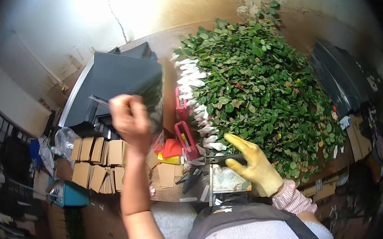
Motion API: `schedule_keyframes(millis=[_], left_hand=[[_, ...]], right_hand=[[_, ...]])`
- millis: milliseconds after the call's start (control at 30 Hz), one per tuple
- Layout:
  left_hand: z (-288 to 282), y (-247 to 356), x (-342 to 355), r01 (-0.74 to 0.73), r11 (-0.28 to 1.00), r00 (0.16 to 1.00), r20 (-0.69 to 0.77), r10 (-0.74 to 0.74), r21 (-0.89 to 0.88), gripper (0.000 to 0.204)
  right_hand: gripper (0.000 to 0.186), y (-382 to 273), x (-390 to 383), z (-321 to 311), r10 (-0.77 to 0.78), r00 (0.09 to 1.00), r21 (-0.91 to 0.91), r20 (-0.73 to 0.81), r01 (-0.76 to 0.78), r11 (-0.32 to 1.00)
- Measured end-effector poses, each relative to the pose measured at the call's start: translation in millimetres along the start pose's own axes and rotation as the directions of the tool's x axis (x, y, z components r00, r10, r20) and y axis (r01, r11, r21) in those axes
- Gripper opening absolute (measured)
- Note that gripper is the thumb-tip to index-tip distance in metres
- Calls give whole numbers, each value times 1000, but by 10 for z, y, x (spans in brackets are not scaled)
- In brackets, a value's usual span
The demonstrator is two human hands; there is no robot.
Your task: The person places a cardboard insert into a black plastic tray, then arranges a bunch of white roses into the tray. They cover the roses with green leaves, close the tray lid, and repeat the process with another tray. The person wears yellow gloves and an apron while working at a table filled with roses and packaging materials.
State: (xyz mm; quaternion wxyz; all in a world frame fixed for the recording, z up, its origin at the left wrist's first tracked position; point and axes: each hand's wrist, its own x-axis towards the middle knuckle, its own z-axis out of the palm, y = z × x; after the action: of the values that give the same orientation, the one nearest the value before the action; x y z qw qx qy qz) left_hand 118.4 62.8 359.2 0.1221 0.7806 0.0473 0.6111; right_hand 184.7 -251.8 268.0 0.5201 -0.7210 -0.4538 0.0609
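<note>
My left hand (131, 119) is bare, raised and slightly blurred, its fingers curled in. It is beside dark sheets (116, 73) stacked at the back left. A smeared, dark see-through sheet (153, 93) shows just right of the hand; whether the fingers grip it is hidden. My right hand (252, 164) wears a yellow glove, thumb and fingers spread apart around the end of a dark bar (221, 159) on a small pale-topped stand (226, 179). Beyond the glove lies a large heap of leafy green stems (253, 89), with white-wrapped ends (192, 79) facing left.
Stacked brown card pieces (96, 169) sit at the left. Pink-red frames (185, 141), a red cloth-like piece (172, 147) and a black-handled tool (190, 179) lie in the middle. A teal bin (69, 195) stands lower left; a dark box (341, 76) is at the right.
</note>
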Motion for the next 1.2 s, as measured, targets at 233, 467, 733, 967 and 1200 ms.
schedule_keyframes(millis=[233, 467, 733, 967, 1200], left_hand=[[-1253, -1279, 1659, 177, 943, 873, -488, -17, 282, 30], [-1383, -1909, 1875, -479, 525, 849, 219, 481, 704, 15], [-1026, -2838, 311, -485, 522, 828, 560, 17, 702, 37], [-785, -3063, 45, -284, 720, 867, 490, -90, 634, 14], [-853, -2747, 466, 112, 791, 621, 579, -528, 601, 43]], right_hand=[[49, 724, -912, -133, 395, 917, 182, -56, -379, 907], [46, 409, -710, 26, 423, 905, 62, 47, -425, 903], [45, 324, -738, 228, 284, 949, -217, 134, -251, 943], [43, 269, -858, 336, 387, 919, -310, 70, -349, 884], [45, 488, -937, 438, 350, 929, -326, 118, -297, 897]])
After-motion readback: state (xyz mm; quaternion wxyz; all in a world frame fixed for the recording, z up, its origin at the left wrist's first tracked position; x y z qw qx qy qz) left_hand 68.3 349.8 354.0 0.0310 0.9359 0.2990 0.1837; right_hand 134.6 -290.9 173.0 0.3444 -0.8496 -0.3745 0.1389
